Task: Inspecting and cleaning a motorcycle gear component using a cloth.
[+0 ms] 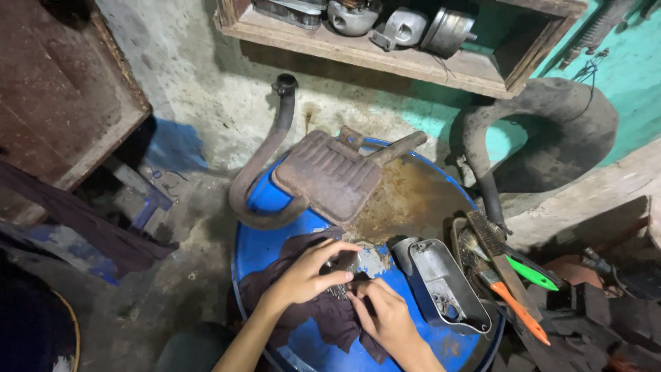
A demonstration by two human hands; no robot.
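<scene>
Your left hand (308,274) and right hand (383,315) close together, both gripping a small grimy metal part (359,264) over a dark rag (323,310) on the blue drum (265,241); a grey metal cover (444,286) lies just right of them.

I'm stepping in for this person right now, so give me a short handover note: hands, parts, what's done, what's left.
Left hand: fingers grip the small grey metal part from above.
Right hand: fingers pinch the same part from below.
The part sits over a dark cloth on the blue drum top.
Nearby: rusty exhaust muffler behind, grey metal cover to the right, wire brush and orange-handled tool at the drum's edge.
Done: part looks partly cleaned.
Left: grime is visible on it; cover untouched.
</scene>
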